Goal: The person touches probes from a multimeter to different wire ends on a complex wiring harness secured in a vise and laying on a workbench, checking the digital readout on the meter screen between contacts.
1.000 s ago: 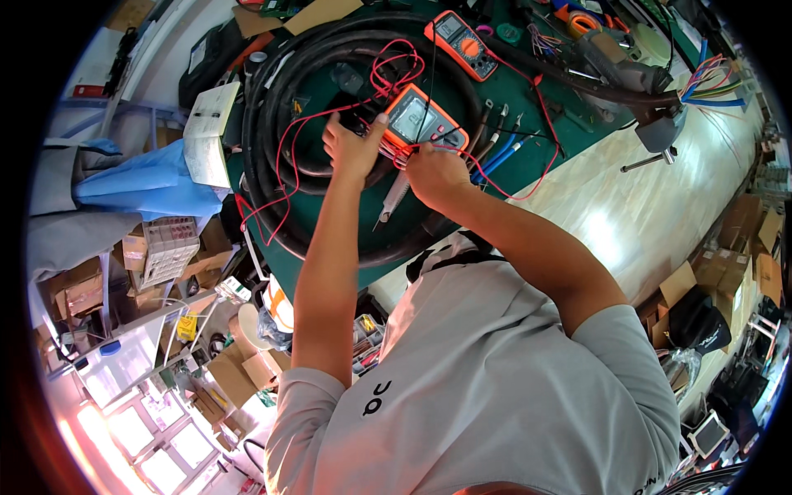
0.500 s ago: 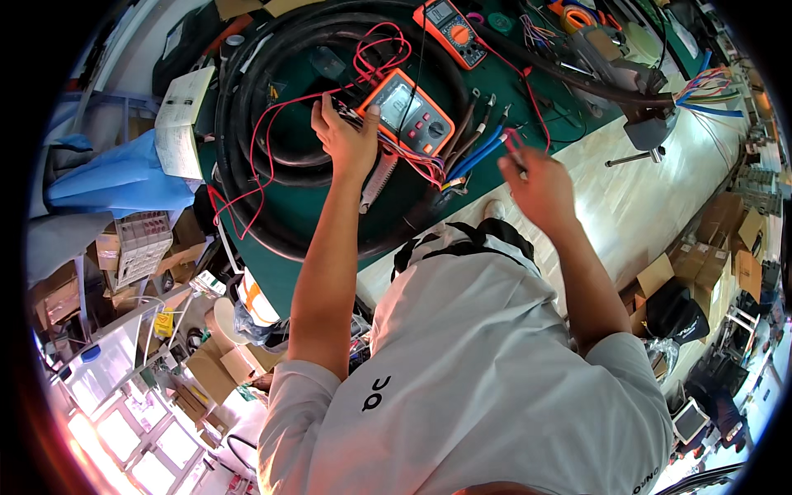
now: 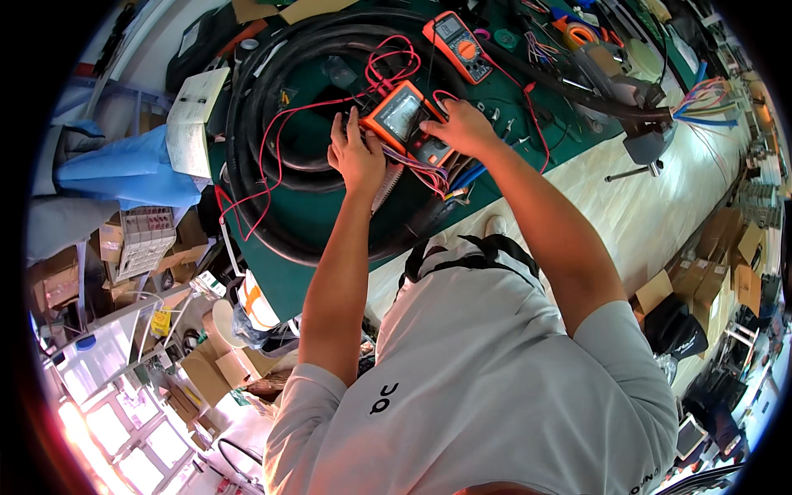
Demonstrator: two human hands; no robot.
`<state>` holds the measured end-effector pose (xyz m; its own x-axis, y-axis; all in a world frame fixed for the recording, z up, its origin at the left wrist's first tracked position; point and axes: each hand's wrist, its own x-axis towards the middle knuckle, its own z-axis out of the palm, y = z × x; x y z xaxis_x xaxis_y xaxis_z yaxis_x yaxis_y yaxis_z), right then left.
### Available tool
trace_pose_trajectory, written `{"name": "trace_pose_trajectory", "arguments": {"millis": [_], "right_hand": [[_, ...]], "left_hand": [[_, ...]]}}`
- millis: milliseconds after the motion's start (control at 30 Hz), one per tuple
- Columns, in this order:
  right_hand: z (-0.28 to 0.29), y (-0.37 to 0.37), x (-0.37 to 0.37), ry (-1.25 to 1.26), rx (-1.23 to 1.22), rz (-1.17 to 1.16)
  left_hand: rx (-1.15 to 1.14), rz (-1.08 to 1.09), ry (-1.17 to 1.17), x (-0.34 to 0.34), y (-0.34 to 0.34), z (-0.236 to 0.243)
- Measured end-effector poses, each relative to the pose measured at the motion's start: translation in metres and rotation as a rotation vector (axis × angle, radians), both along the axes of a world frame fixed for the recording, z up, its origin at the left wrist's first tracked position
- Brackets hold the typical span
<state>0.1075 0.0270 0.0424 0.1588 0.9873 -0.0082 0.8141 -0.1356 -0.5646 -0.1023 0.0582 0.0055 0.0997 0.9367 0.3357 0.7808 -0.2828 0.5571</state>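
An orange multimeter (image 3: 400, 113) lies tilted among red leads and bundled wires (image 3: 425, 172) inside a coil of black cable (image 3: 246, 165). My left hand (image 3: 360, 165) is at its lower-left corner, fingers stretched upward and somewhat apart, thumb near the casing. My right hand (image 3: 466, 132) is over the meter's right part, thumb reaching onto its face and fingers curled near a red lead loop; what they grip is unclear. A second orange multimeter (image 3: 458, 48) lies farther back. Blue cables with lugs (image 3: 472, 175) emerge beside the right hand.
The green work surface (image 3: 279, 287) has a clamping tool (image 3: 643, 147) and loose wire ends (image 3: 701, 101) at right, tools along the back. An open notebook (image 3: 190, 124) and blue cloth (image 3: 124, 169) sit at left. Cardboard boxes (image 3: 701, 280) stand beyond the pale floor (image 3: 577, 214).
My right hand swung out to the right, then came back left and up onto the near meter. My left hand's fingers have straightened and its thumb has slipped lower off the meter's face.
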Motion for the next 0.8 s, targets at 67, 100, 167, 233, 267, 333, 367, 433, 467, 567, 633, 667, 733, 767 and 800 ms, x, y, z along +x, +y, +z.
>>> {"name": "trace_pose_trajectory", "arguments": {"millis": [67,100,167,233,267,333,367,433,467,567,633,667,733,767,800], "right_hand": [[-0.003,0.012,0.009,0.121,-0.178,0.095],[-0.005,0.013,0.010,0.167,-0.176,0.111],[-0.008,0.011,0.012,0.257,-0.185,0.144],[-0.011,0.008,0.013,0.319,-0.193,0.138],[-0.011,0.006,0.013,0.347,-0.190,0.127],[-0.011,0.004,0.014,0.364,-0.196,0.080],[-0.012,0.004,0.013,0.389,-0.218,0.081],[-0.010,0.005,0.015,0.438,-0.258,0.077],[-0.010,0.005,0.013,0.410,-0.251,0.091],[-0.008,0.007,0.012,0.320,-0.219,0.113],[-0.019,0.012,0.012,0.198,-0.188,0.187],[-0.020,0.011,0.012,0.248,-0.218,0.176],[-0.012,0.007,0.005,0.257,-0.183,0.189],[0.000,0.003,0.002,0.215,-0.113,0.201],[-0.020,0.010,0.002,0.126,-0.084,0.185]], "left_hand": [[-0.026,0.024,0.192,-0.006,0.003,-0.003],[-0.040,0.035,0.287,-0.009,0.005,-0.005],[-0.046,0.036,0.237,-0.011,0.007,-0.005],[0.006,0.051,0.167,-0.011,0.007,0.000],[0.027,0.079,0.060,-0.010,0.006,0.005],[0.069,0.114,-0.067,-0.002,-0.002,0.022],[0.088,0.131,-0.125,0.001,-0.009,0.029],[0.043,0.020,-0.103,0.010,-0.024,0.032],[0.027,-0.005,-0.180,0.017,-0.032,0.033],[0.036,0.002,-0.246,0.037,-0.053,0.041],[0.118,0.013,-0.294,0.042,-0.061,0.043],[0.130,-0.044,-0.316,0.042,-0.067,0.044],[0.060,-0.067,-0.599,0.048,-0.083,0.032],[0.024,-0.088,-0.741,0.049,-0.091,0.023],[0.094,-0.067,-0.473,0.045,-0.100,0.009]]}}
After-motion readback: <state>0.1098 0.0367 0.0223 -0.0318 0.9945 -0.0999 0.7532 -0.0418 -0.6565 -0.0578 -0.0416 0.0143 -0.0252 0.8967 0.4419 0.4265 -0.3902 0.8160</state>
